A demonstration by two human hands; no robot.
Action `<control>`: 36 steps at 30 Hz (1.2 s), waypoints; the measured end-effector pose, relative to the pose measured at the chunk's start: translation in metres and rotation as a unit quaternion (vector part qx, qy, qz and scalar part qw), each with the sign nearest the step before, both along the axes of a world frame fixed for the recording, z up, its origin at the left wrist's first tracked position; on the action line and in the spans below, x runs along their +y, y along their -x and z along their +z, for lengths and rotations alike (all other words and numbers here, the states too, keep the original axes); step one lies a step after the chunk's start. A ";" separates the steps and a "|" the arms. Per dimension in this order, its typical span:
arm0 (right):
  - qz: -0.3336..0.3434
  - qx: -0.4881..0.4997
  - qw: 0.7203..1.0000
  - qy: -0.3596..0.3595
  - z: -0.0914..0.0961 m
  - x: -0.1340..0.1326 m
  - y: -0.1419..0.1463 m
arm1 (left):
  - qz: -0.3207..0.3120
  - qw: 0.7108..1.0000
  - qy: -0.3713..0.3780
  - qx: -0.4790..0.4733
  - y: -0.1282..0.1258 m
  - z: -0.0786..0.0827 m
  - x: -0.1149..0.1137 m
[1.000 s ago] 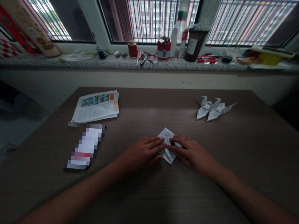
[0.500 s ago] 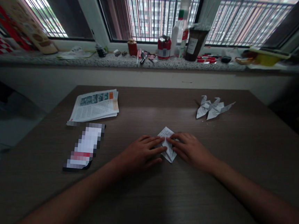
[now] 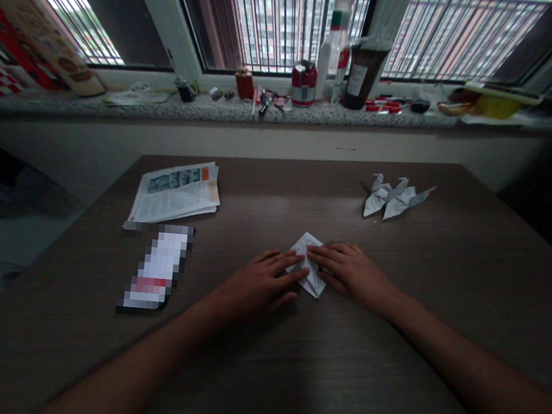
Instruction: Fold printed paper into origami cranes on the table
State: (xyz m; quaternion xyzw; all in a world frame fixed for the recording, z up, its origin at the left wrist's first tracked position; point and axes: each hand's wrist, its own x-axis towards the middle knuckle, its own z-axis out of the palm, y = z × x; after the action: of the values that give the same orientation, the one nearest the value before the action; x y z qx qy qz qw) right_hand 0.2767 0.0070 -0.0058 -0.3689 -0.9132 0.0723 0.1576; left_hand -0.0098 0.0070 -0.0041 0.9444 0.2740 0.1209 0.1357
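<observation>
A small folded paper [image 3: 311, 286], printed and roughly diamond-shaped, lies flat on the brown table [image 3: 262, 360]. My left hand [image 3: 263, 282] rests its outstretched fingers on the paper's left side, its thumb lower down near the near corner. From the right, the fingertips of my right hand [image 3: 348, 268] press on the paper's upper right part, the fingers stretched out and close together. Both hands hide parts of the side edges. Beyond my right hand stand folded paper cranes [image 3: 393, 198], made of printed paper.
On the left lie a stack of printed sheets [image 3: 175, 192] and, nearer, a phone [image 3: 154, 270] with a blurred screen. Behind the table, a granite windowsill [image 3: 207, 112] holds a red can [image 3: 303, 84], bottles [image 3: 328, 60], a dark cup [image 3: 362, 76] and several small items.
My right hand's fingers have shifted slightly over the paper and lie closer together. My left hand keeps nearly the same place. The whole view has moved a little.
</observation>
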 end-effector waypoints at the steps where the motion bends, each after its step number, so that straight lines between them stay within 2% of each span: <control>1: 0.000 0.002 1.000 0.001 0.000 0.000 0.000 | -0.002 1.000 0.002 0.000 0.000 0.000 0.000; 10: 0.007 -0.027 0.999 -0.020 -0.005 0.000 -0.001 | -0.051 0.998 0.013 0.040 0.001 0.013 -0.004; 18: 0.004 -0.051 0.998 -0.042 -0.006 -0.002 0.000 | -0.040 0.998 0.005 0.043 0.000 0.014 -0.008; 24: 0.007 -0.044 0.998 -0.039 -0.011 0.000 -0.002 | -0.069 0.996 -0.006 0.063 0.000 0.015 -0.006; 36: -0.001 -0.052 0.998 -0.020 -0.005 -0.002 -0.001 | -0.083 0.994 0.010 0.072 -0.004 0.018 -0.014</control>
State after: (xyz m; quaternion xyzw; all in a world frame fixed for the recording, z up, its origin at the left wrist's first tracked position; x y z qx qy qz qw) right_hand 0.2773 0.0054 -0.0109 -0.3698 -0.9210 0.0350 0.1173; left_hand -0.0057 -0.0066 0.0143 0.9688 0.2050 0.0380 0.1341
